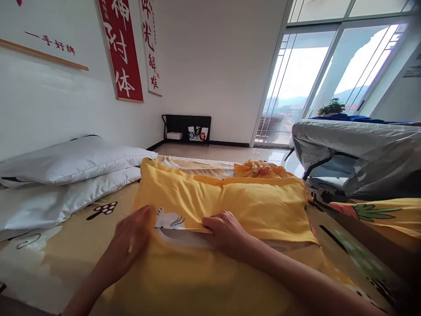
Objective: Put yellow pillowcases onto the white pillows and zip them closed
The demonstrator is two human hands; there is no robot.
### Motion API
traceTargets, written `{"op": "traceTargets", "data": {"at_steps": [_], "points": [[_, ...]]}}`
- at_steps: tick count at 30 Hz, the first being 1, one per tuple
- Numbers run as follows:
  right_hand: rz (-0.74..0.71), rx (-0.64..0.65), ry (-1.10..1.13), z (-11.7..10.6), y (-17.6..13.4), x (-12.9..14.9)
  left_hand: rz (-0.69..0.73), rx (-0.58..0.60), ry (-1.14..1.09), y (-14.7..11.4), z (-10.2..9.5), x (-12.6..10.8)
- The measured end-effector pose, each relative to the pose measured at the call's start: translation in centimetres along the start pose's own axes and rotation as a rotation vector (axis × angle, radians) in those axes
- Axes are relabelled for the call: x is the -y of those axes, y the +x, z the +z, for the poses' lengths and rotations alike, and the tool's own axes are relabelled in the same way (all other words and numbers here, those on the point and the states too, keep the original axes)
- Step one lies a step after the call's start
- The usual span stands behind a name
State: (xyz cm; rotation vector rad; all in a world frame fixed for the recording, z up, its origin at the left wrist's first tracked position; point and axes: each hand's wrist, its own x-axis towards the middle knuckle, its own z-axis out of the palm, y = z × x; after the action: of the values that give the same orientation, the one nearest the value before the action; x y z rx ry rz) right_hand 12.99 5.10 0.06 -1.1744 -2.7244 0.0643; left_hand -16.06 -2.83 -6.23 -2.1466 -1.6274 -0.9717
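A yellow pillowcase (263,206) with a white cat print lies across the bed in front of me. Its upper part is folded over, and a whitish strip shows beneath the fold's near edge. My right hand (226,232) is closed on that edge near the middle, fingers curled over the cloth. At the left end of the same edge, beside the cat print, my left hand (133,235) pinches the cloth; its fingertips are slightly blurred. The pillowcase's lower part spreads towards me under both forearms.
Two white pillows (79,162) are stacked on the left of the patterned bed sheet (74,250). Crumpled orange-yellow cloth (263,169) lies beyond the pillowcase. A plastic-covered table (355,136) stands at the right, near glass sliding doors (305,83). A low black shelf (187,123) is by the far wall.
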Motion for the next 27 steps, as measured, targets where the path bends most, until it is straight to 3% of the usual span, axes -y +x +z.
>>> {"op": "traceTargets", "data": {"at_steps": [2, 7, 18, 23, 27], "points": [[-0.012, -0.005, 0.015, -0.3, -0.2, 0.4, 0.070, 0.048, -0.032, 0.5, 0.2, -0.6], [-0.037, -0.024, 0.030, -0.5, -0.8, 0.4, 0.223, 0.011, -0.027, 1.5, 0.5, -1.7], [-0.104, -0.009, -0.046, -2.3, -0.9, 1.8, 0.297, -0.123, 0.068, 2.4, 3.0, -1.0], [-0.157, -0.077, -0.181, -2.2, -0.8, 1.3, 0.258, -0.163, -0.025, 2.4, 2.5, -0.9], [-0.170, -0.118, -0.234, -1.9, -0.4, 0.9, 0.069, -0.088, -0.156, 2.0, 1.8, -1.3]]}}
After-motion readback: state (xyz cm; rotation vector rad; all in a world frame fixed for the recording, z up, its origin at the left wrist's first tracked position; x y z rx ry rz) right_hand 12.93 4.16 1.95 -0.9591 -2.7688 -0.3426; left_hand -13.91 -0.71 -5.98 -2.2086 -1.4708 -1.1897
